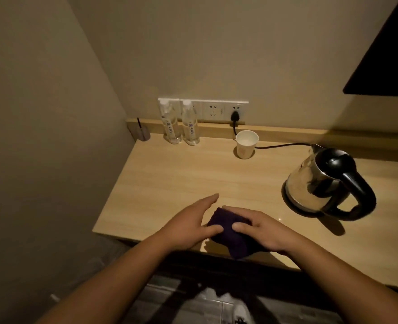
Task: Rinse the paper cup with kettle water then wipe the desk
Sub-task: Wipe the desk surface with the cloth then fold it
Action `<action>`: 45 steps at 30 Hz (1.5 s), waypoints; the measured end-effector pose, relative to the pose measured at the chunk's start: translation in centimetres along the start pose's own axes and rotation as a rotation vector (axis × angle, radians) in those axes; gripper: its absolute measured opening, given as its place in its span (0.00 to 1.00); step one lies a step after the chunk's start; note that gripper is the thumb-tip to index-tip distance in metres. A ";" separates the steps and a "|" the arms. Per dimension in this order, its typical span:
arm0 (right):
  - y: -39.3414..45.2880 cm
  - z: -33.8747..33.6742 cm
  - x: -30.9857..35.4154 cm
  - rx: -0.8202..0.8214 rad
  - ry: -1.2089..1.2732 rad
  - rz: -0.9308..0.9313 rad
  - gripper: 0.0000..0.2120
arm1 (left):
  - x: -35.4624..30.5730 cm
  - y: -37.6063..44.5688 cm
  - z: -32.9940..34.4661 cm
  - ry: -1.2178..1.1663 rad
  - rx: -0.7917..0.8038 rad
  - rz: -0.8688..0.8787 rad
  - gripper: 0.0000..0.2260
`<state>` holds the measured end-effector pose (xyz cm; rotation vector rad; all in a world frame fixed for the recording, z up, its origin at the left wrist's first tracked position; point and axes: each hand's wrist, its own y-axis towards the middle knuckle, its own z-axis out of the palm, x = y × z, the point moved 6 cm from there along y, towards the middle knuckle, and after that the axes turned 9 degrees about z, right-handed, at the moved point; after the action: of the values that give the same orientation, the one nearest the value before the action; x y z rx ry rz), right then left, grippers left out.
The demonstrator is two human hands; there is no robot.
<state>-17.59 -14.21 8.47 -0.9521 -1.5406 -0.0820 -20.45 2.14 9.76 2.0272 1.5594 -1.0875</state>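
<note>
Both bare forearms reach forward. Left hand lies flat, fingers straight; right hand is cupped, fingers curled down.

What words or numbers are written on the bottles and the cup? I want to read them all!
None can be read.
Two clear plastic water bottles: vertical label print, too blurred.
White paper cup: faint pinkish mark, too blurred.
White wall socket strip: no readable text.

Cloth at near desk edge, partly overhanging, between left hand and right hand. Kettle to the right; paper cup behind, near the wall. Two bottles far left against sockets, with, apparently, a small holder in the corner.
</note>
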 end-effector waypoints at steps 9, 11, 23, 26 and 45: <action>4.6 1.4 5.5 -0.097 -0.515 -0.099 0.20 | 1.7 -1.8 -5.8 0.186 0.038 0.087 0.10; 5.5 2.0 5.1 -0.097 -0.638 -0.083 0.20 | 2.8 -2.1 -6.8 0.224 0.068 0.115 0.08; 12.8 3.0 5.4 -0.487 -0.781 -0.032 0.07 | 13.3 1.5 -12.8 0.545 0.092 0.326 0.10; 15.0 2.6 6.3 -0.678 -0.994 -0.014 0.05 | 14.6 3.1 -13.7 0.642 -0.003 0.416 0.11; 14.0 10.4 -3.3 -0.300 -1.053 0.082 0.33 | 22.8 -2.6 -4.6 0.828 0.419 0.142 0.33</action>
<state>-17.81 -0.92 -3.27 -1.4048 -2.4884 0.3056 -19.11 20.99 -4.02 3.0854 1.5553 -0.5542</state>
